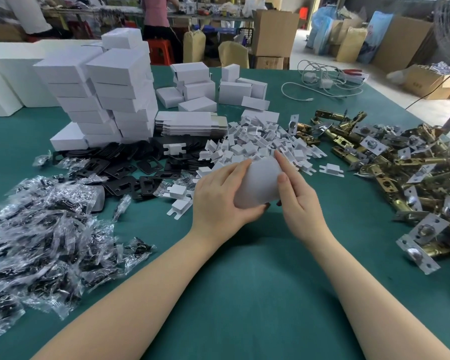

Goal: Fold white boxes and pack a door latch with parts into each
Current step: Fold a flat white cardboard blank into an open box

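From my remote seat I see both hands meeting over the green surface, working one white box that shows as a blurred pale shape held just above the cloth. My left hand has its grip wrapped around the box from the left and underneath, thumb curled below and fingers laid across the top edge. My right hand holds the box's right side, forefinger stretched up along the far edge and thumb pressed on the near face. I cannot tell whether the box's flaps are tucked, as the blur hides them. Just beyond the hands lies a heap of small white folded card inserts, with a stack of flat box blanks behind it. To the right is a sprawl of brass door latches, many with paper-covered faceplates. To the left sit black metal plates, and nearer me a big pile of clear screw packets. Finished white boxes stand in tall stacks at the far left, and a white cable lies coiled at the far edge.
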{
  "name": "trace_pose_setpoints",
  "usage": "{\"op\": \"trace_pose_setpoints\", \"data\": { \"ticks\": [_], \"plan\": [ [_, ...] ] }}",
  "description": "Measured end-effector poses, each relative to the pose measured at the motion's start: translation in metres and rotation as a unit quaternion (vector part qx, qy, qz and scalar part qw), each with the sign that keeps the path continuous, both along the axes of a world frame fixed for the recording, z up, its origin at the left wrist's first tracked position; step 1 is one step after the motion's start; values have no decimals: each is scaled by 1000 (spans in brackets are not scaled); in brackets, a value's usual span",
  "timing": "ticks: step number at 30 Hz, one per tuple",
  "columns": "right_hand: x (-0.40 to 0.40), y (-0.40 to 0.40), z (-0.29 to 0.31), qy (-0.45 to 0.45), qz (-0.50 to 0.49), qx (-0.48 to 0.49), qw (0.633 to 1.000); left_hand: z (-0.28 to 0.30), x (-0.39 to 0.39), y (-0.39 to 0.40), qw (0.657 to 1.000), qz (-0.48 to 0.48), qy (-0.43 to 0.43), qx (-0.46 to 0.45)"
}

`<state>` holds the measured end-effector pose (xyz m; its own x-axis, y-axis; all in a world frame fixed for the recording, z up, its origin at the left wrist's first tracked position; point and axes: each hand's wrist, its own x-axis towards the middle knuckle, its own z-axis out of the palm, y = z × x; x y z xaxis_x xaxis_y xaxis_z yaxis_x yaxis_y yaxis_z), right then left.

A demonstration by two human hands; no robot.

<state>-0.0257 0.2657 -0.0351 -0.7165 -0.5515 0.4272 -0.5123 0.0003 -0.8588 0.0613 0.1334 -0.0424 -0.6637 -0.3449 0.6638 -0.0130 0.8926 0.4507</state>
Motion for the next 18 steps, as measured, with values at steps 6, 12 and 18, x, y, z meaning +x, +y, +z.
{"op": "trace_pose_setpoints", "data": {
  "ticks": [6, 12, 18],
  "plan": [
    [4, -4, -3, -83, -32, -87, 992, -2, -1, -1, 1000, 1, 2, -2],
    [2, -1, 2, -169, -36, -121, 978, -4, -3, -1, 1000, 5, 23, 15],
    [8, -3, -1, -80, -44, -76, 993, -3, -2, -2, 999, 12, 38, 15]
  ]
}}
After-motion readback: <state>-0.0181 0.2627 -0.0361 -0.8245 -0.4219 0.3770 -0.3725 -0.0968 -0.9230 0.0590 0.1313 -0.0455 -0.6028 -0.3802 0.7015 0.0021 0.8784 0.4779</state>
